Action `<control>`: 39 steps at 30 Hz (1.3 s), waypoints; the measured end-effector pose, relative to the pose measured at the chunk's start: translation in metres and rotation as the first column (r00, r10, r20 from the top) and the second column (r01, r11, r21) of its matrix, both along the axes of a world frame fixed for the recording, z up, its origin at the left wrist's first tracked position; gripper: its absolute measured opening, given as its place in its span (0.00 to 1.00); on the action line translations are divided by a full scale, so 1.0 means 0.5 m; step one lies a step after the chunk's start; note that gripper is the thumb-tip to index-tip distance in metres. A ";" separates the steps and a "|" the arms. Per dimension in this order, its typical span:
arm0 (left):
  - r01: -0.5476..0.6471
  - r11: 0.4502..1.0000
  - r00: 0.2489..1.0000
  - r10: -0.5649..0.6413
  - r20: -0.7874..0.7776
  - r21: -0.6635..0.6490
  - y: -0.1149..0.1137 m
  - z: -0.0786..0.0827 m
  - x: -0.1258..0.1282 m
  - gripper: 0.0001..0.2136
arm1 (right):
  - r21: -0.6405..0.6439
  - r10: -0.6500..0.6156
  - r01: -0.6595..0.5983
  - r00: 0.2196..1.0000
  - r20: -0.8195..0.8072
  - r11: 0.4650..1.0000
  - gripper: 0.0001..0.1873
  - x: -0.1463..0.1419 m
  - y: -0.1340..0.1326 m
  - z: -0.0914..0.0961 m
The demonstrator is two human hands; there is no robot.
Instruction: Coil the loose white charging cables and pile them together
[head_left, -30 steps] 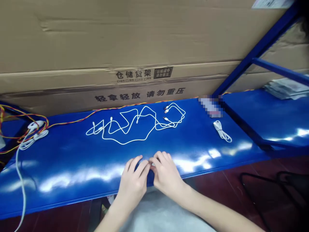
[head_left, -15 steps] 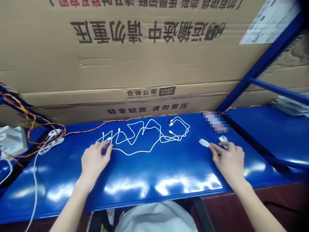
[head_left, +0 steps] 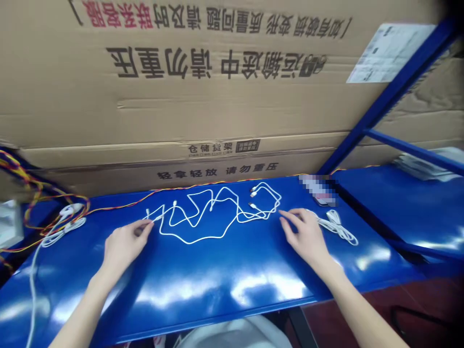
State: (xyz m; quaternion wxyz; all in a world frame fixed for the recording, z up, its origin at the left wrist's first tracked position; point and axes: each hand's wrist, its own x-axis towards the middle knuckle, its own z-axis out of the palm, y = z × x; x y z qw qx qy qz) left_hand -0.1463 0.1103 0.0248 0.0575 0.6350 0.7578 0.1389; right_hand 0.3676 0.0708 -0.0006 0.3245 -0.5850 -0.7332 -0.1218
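White cables [head_left: 189,242] are spread over the worktop [head_left: 203,268], one pinched at its left end by the left hand [head_left: 125,245].
The right hand [head_left: 306,235], fingers parted, has been shifted from the bundled cords [head_left: 335,226] towards the cables' right-hand loops.

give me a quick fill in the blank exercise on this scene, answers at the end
1. The loose white cables lie on a tabletop coloured ____.
2. The hand at the left end of those cables is the person's ____ hand.
3. The bundled white cables lie to the ____ of the right hand.
4. Besides its black print, the cardboard box behind the tabletop bears print in ____.

Missing words: blue; left; right; red
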 end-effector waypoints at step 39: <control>0.209 0.958 0.912 -0.264 0.312 0.198 -0.105 -0.044 0.215 0.13 | -0.121 0.604 -0.601 0.797 -0.017 0.790 0.13 -0.253 0.151 0.053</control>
